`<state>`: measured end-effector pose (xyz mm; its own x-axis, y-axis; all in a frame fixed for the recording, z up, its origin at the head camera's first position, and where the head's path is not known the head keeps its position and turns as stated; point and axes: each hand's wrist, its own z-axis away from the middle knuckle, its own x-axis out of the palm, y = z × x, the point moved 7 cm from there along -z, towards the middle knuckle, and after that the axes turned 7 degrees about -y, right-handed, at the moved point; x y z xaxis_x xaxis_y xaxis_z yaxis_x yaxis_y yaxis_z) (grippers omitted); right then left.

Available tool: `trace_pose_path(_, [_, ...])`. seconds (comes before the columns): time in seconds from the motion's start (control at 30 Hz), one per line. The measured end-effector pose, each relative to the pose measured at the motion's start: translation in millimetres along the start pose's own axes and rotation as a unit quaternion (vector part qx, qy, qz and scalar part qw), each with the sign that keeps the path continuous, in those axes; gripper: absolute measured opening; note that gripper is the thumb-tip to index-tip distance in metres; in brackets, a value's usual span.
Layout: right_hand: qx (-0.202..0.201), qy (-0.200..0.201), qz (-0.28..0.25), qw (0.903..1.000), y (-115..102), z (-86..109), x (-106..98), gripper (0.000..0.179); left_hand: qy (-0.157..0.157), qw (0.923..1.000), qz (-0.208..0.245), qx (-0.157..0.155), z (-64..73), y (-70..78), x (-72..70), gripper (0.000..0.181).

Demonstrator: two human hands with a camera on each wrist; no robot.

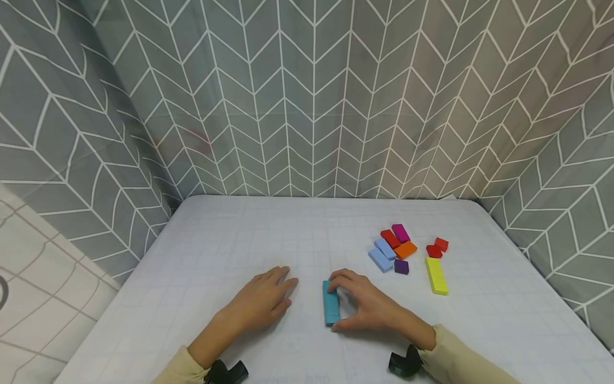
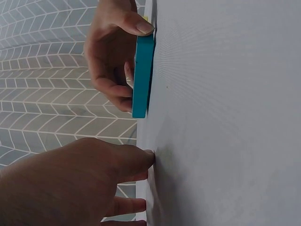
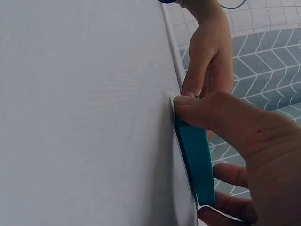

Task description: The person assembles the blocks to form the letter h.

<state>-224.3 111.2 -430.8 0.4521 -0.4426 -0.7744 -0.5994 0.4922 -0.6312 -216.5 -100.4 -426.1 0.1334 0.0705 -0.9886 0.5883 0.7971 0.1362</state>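
Note:
A teal rectangular block (image 1: 331,306) lies on the white table, its long side running away from the person. My right hand (image 1: 365,303) grips it by its two ends, thumb at the near end and fingers curled at the far end. The right wrist view shows the thumb over one end of the teal block (image 3: 196,155) and fingertips by the other. To the left, my left hand (image 1: 261,301) rests on the table with fingers spread and holds nothing. In the left wrist view, a gap separates that hand (image 2: 101,162) from the teal block (image 2: 143,77).
Right of the hands is a loose cluster: light blue blocks (image 1: 380,260), an orange block (image 1: 405,250), a red block (image 1: 390,238), a magenta block (image 1: 401,232) and a purple block (image 1: 401,266). Farther right are a yellow block (image 1: 436,276) and two small red blocks (image 1: 434,251).

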Motion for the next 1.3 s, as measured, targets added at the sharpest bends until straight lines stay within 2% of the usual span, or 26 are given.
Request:
trace_pose_path(0.43, [0.003, 0.001, 0.011, 0.9999, -2, -0.5, 3, 0.057, -0.001, 1.0, -0.007, -0.006, -0.2, 0.7, -0.4, 0.045])
trace_pose_path(0.77, [0.013, -0.006, 0.019, 0.9997, -4, 0.2, 1, 0.064, 0.011, 0.9999, 0.013, -0.001, -0.7, 2.5, 0.0, 0.048])
trace_pose_path(0.93, [0.009, 0.017, 0.021, 0.9996, -5, 4.1, -11, 0.069, 0.035, 0.9982, 0.028, 0.041, -3.0, 14.9, -0.3, 0.051])
trace_pose_path(1.03, [0.01, 0.03, 0.017, 0.9994, -3, 8.0, -19, 0.071, 0.04, 0.9956, 0.03, 0.079, -3.8, 27.8, -0.2, 0.048])
trace_pose_path(1.2, [0.007, 0.049, 0.021, 0.9986, 2, 17.0, -28, 0.073, 0.058, 0.9839, 0.035, 0.166, -2.4, 51.1, -3.4, 0.043])
trace_pose_path(1.3, [0.01, 0.062, 0.025, 0.9977, 6, 23.1, -33, 0.072, 0.07, 0.977, 0.026, 0.2, -0.3, 59.5, -4.4, 0.043])
